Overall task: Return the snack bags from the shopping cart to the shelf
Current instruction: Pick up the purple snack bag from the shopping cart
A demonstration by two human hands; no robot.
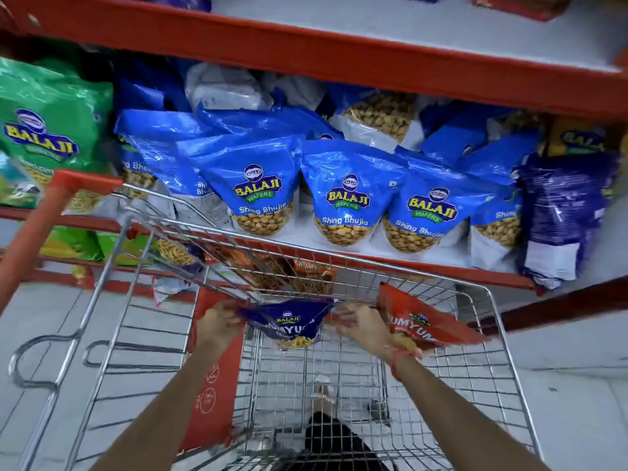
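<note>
A dark purple snack bag [289, 324] hangs inside the wire shopping cart [489, 334], stretched between both hands. My left hand [219, 322] pinches its left top corner and my right hand [360, 322] grips its right top corner. A red snack bag [424, 326] leans against the cart's far right side, just beyond my right wrist. The red-edged shelf [424, 261] stands right behind the cart, filled with blue Balaji Shing Bhujia bags [346, 195].
A green Balaji bag [47, 130] stands at the shelf's left end and dark purple bags [560, 212] at its right. An upper shelf [339, 59] overhangs. The cart's red handle [51, 212] sticks up at left. Lower shelves hold orange and green packs.
</note>
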